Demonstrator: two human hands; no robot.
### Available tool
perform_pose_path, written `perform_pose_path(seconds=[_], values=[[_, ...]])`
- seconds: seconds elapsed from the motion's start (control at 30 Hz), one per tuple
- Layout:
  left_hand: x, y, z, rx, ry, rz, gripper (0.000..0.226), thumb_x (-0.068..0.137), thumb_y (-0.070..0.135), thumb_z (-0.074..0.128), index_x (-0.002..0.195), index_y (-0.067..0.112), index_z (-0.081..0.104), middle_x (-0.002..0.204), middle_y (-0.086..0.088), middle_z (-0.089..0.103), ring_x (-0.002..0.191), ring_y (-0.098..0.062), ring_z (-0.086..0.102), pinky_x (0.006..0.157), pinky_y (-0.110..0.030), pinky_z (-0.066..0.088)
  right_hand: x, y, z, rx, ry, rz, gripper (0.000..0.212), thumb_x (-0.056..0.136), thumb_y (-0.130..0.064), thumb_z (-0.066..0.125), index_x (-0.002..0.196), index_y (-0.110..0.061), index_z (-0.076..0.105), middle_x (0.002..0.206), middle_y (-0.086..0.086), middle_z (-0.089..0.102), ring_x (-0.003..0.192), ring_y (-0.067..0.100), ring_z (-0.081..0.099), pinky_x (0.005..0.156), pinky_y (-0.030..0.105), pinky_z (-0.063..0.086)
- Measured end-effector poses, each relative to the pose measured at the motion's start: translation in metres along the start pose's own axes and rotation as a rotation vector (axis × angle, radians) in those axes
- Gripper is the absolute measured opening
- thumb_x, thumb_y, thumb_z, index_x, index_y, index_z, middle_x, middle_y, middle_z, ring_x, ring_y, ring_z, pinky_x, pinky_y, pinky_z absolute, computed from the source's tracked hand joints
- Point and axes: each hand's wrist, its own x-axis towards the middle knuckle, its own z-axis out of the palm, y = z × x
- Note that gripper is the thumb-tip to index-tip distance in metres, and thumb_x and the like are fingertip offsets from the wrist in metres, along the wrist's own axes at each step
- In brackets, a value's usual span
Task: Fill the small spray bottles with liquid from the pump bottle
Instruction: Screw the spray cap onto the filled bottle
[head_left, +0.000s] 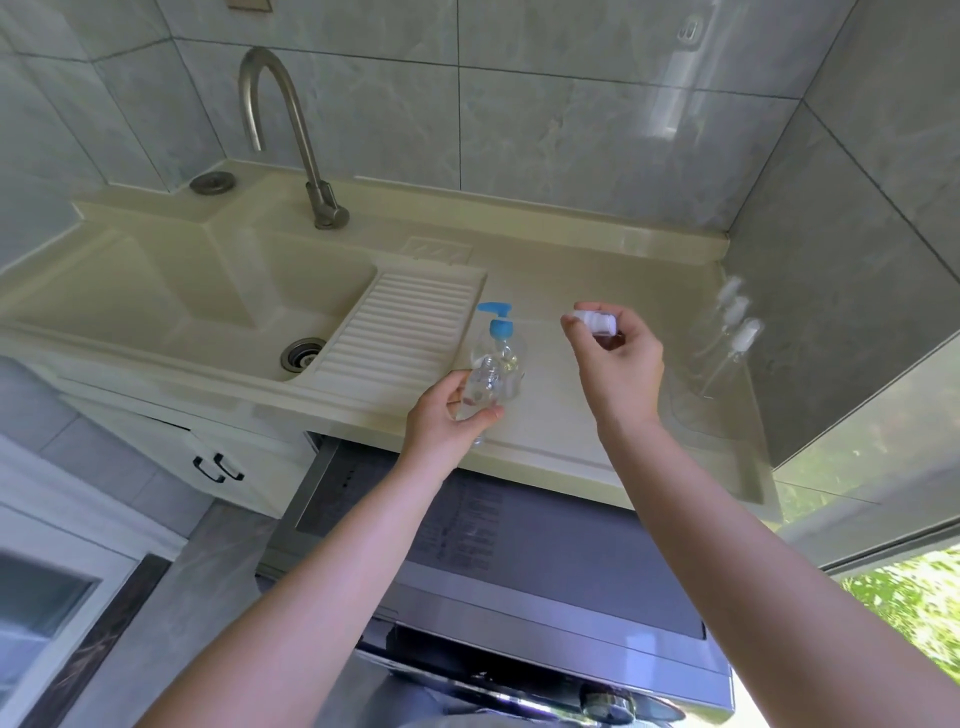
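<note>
A clear pump bottle (503, 349) with a blue pump head stands on the cream counter (566, 426) beside the washboard. Just in front of it my left hand (451, 415) grips a small clear spray bottle (480, 387), uncapped, its neck pointing up. My right hand (615, 361) is raised to the right of the pump bottle and pinches a white spray cap (597, 323) between thumb and fingers. Several more small clear spray bottles (730, 338) with white caps stand at the counter's right end by the wall.
A cream sink (156, 291) with a drain and ribbed washboard (400, 325) lies to the left, with a curved steel tap (291, 130) behind it. Tiled walls close the back and right. A washing machine (519, 571) sits below the counter edge.
</note>
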Motion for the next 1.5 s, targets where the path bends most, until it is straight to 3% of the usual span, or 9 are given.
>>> perform_pose_path(seconds=[0.2,0.3,0.5,0.7,1.03,1.2,1.3,1.4,1.5], values=[[0.004,-0.001,-0.002,-0.045,0.032,-0.037,0.037,0.070,0.029,0.082,0.104,0.034,0.068,0.099,0.009,0.071,0.105,-0.013,0.063,0.097,-0.045,0.052,0.001,-0.002,0.007,-0.001,-0.007,-0.021,0.033,0.092,-0.043,0.063,0.071,-0.022,0.049,0.069,-0.008,0.055,0.064,0.013,0.050,0.067,0.026,0.044],[0.005,-0.004,-0.003,-0.040,0.040,-0.040,0.039,0.065,0.038,0.078,0.102,0.036,0.068,0.098,0.011,0.070,0.106,-0.013,0.063,0.096,-0.047,0.053,0.000,-0.003,0.008,-0.031,-0.012,-0.036,0.036,0.094,-0.043,0.060,0.071,-0.021,0.045,0.067,-0.008,0.052,0.061,0.012,0.046,0.064,0.025,0.041],[0.013,-0.012,-0.006,-0.038,0.072,-0.045,0.035,0.074,0.026,0.081,0.106,0.033,0.068,0.096,0.012,0.067,0.108,-0.012,0.061,0.096,-0.046,0.053,0.003,-0.004,0.012,-0.020,0.009,-0.028,0.036,0.094,-0.040,0.058,0.070,-0.020,0.040,0.065,-0.009,0.046,0.058,0.008,0.041,0.060,0.022,0.037],[0.021,-0.016,-0.007,-0.003,0.080,-0.021,0.039,0.075,0.025,0.081,0.111,0.030,0.068,0.103,0.009,0.070,0.109,-0.011,0.061,0.093,-0.028,0.049,0.010,-0.002,0.012,-0.019,0.004,-0.041,0.034,0.094,-0.039,0.058,0.072,-0.019,0.041,0.072,-0.002,0.051,0.068,0.013,0.049,0.065,0.026,0.040],[0.027,-0.016,-0.004,-0.002,0.103,-0.035,0.050,0.061,0.041,0.082,0.109,0.037,0.069,0.107,0.010,0.071,0.110,-0.010,0.062,0.099,-0.042,0.051,0.013,-0.002,0.019,-0.085,-0.099,-0.110,0.035,0.096,-0.034,0.058,0.070,-0.019,0.040,0.060,-0.011,0.043,0.050,0.002,0.039,0.053,0.012,0.034],[0.028,-0.016,-0.002,0.014,0.113,-0.035,0.052,0.065,0.036,0.084,0.114,0.034,0.068,0.112,0.011,0.070,0.110,-0.008,0.062,0.101,-0.039,0.050,0.020,0.000,0.026,-0.205,-0.267,-0.133,0.035,0.090,-0.038,0.066,0.068,-0.019,0.047,0.059,-0.013,0.046,0.050,0.003,0.039,0.052,0.016,0.032],[0.027,-0.012,-0.001,0.003,0.104,-0.036,0.052,0.064,0.036,0.084,0.113,0.034,0.068,0.111,0.010,0.070,0.109,-0.009,0.062,0.101,-0.039,0.050,0.022,0.002,0.033,-0.250,-0.390,-0.202,0.028,0.087,-0.031,0.071,0.074,-0.009,0.060,0.077,-0.009,0.064,0.062,0.001,0.050,0.060,0.013,0.038],[0.025,-0.008,0.000,0.007,0.080,-0.045,0.048,0.067,0.035,0.084,0.113,0.035,0.068,0.108,0.009,0.071,0.106,-0.010,0.064,0.096,-0.041,0.053,0.028,0.003,0.037,-0.268,-0.557,-0.219,0.012,0.084,-0.022,0.075,0.087,-0.014,0.067,0.102,-0.011,0.070,0.075,0.006,0.061,0.076,0.027,0.053],[0.023,-0.004,0.000,-0.006,0.054,-0.053,0.054,0.060,0.049,0.080,0.111,0.040,0.067,0.107,0.008,0.070,0.104,-0.013,0.065,0.093,-0.045,0.055,0.034,0.003,0.035,-0.294,-0.678,-0.220,0.029,0.082,-0.016,0.077,0.105,-0.029,0.065,0.112,-0.008,0.067,0.084,0.010,0.065,0.089,0.038,0.056]])
